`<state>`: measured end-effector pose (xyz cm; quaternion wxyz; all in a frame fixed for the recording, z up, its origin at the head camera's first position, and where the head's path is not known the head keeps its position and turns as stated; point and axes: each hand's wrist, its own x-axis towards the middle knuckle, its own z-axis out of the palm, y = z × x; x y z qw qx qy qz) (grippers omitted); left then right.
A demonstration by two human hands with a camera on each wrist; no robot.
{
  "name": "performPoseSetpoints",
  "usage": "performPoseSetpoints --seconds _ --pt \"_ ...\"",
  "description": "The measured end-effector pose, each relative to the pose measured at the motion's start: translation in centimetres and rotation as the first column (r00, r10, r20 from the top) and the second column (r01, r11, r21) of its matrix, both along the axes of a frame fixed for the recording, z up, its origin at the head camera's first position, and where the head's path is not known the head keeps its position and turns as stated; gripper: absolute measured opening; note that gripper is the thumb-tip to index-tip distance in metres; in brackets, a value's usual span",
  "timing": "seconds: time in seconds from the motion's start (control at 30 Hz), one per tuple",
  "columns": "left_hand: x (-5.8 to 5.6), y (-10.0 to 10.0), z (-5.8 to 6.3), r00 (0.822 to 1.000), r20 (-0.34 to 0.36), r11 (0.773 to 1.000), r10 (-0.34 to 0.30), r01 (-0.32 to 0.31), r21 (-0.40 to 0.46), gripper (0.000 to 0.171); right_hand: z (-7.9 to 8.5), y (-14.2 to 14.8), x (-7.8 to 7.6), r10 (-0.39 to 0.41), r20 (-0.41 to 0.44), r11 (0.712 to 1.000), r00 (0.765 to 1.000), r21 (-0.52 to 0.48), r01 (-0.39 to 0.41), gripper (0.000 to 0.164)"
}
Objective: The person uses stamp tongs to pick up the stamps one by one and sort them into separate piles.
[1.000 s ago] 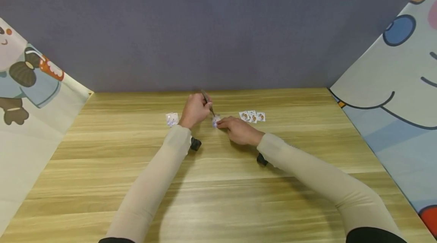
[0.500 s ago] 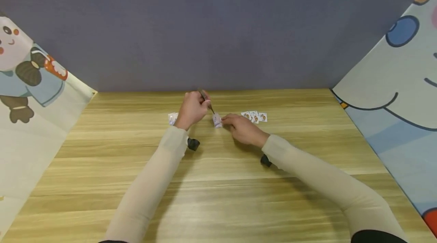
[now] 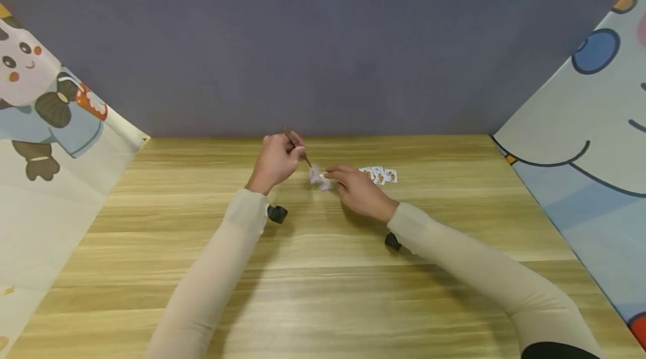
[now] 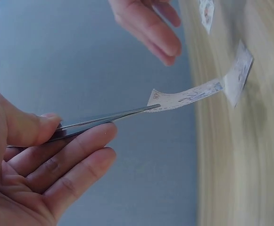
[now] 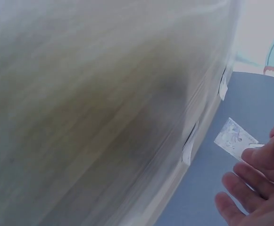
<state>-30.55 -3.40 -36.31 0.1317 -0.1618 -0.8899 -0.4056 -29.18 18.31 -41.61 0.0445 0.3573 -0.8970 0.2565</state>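
Tweezers are pinched between the thumb and fingers of my left hand. Their tips grip one end of a small stamp with perforated edges, which bends and hangs in the air. A second stamp lies on the table just below, and the lifted one overlaps it in the left wrist view. My right hand is just right of these stamps, its fingers extended with nothing between them. In the right wrist view, the lifted stamp shows its pale purple print behind the right hand's thumb.
Several overlapping stamps with orange figures lie on the wooden table, right of centre. Another pale stamp group lies farther left, mostly hidden by the left hand in the head view. A grey panel rises behind the table.
The left hand has moved left, drawing one stamp up and away from the other with the tweezers. My right fingers have let go of the stamps and pulled slightly back.
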Motion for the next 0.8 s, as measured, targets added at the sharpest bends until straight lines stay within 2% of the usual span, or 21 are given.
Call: performPoseSetpoints --seconds 0.17,0.3,0.4,0.7,0.8 --pt "0.3 -1.6 0.5 1.000 -0.012 1.000 0.018 -0.019 -0.024 0.010 0.0 -1.1 0.1 0.028 0.002 1.000 1.000 0.005 -0.028 0.035" --pt "0.4 -3.3 0.5 0.998 0.014 0.997 0.060 -0.059 -0.052 0.009 -0.1 -2.6 -0.2 0.060 -0.004 0.998 0.998 0.015 -0.060 0.035" --pt "0.3 -4.6 0.3 0.995 0.025 0.993 0.094 -0.092 -0.067 0.011 -0.3 -4.2 -0.4 0.093 -0.001 0.994 0.996 0.058 -0.092 0.036" --pt "-0.3 -8.4 -1.1 0.978 0.072 0.979 0.194 -0.188 -0.074 0.011 0.0 -9.5 -0.6 0.169 0.165 0.956 0.972 0.211 -0.202 0.042" --pt "-0.6 -9.1 -1.7 0.970 0.064 0.968 0.235 -0.227 -0.104 0.011 0.0 -10.8 -0.9 0.179 0.180 0.944 0.967 0.244 -0.220 0.042"
